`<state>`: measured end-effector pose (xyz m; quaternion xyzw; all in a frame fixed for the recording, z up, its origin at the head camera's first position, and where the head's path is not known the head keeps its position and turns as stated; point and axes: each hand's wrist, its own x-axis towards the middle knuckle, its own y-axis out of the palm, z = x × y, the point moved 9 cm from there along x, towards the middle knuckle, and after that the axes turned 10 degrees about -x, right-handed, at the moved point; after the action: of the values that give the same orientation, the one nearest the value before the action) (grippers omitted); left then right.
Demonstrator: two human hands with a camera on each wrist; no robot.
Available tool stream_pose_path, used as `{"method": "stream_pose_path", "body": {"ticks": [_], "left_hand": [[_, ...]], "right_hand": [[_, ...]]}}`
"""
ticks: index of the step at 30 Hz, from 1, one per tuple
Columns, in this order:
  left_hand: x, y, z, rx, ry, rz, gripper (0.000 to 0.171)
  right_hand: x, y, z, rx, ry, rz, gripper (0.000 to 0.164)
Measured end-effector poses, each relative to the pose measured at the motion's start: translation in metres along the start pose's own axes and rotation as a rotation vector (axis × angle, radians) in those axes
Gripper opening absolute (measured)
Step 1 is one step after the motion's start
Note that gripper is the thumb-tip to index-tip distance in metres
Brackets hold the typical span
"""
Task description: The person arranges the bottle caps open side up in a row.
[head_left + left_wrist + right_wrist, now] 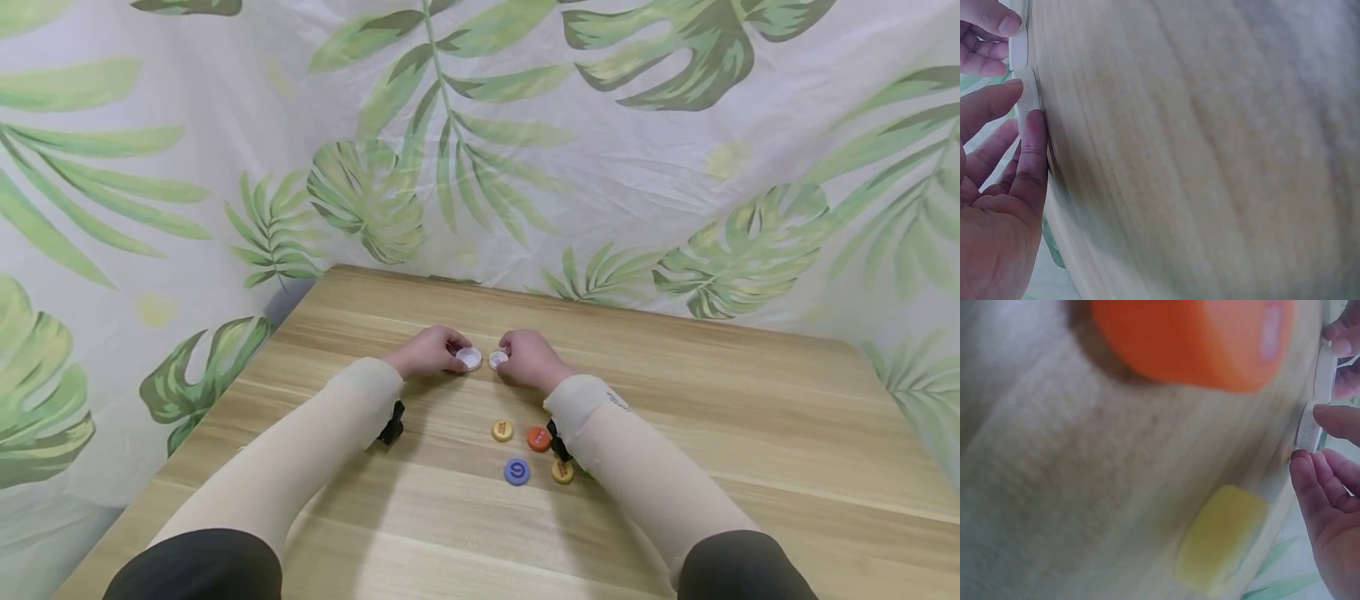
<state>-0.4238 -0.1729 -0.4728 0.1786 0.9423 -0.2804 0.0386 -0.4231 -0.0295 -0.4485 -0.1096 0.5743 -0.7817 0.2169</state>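
Two white bottle caps lie side by side on the wooden table, a small gap between them in the head view. My left hand [429, 352] pinches the left white cap [468, 359] between thumb and fingers, and its ridged side wall [1029, 94] shows in the left wrist view. The right white cap [498, 360], a little smaller and with faint marks on top, is pinched at its right edge by my right hand [531, 360]. In the right wrist view, the fingertips [1300, 454] of that hand are at the lower end of this cap.
Nearer me on the table are a yellow cap [502, 430], an orange cap [538, 438], a blue cap [517, 472] and another yellow cap [562, 472]. A bit of green shows beside my right forearm, mostly hidden. A leaf-patterned cloth [495, 167] hangs behind the table.
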Motion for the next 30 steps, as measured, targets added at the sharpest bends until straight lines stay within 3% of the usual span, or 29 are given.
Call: {"method": "stream_pose_path", "body": {"ticks": [11,30], "left_hand": [[0.0003,-0.0002,-0.0011,0.004,-0.007,-0.003,0.046],[-0.0034,0.0014,-0.0039,0.004,-0.009,0.002,0.046]], "right_hand": [[-0.0018,0.0004,-0.0055,0.112,0.066,0.023,0.022],[0.0014,0.0034,-0.0021,0.092,0.041,0.042,0.029]]}}
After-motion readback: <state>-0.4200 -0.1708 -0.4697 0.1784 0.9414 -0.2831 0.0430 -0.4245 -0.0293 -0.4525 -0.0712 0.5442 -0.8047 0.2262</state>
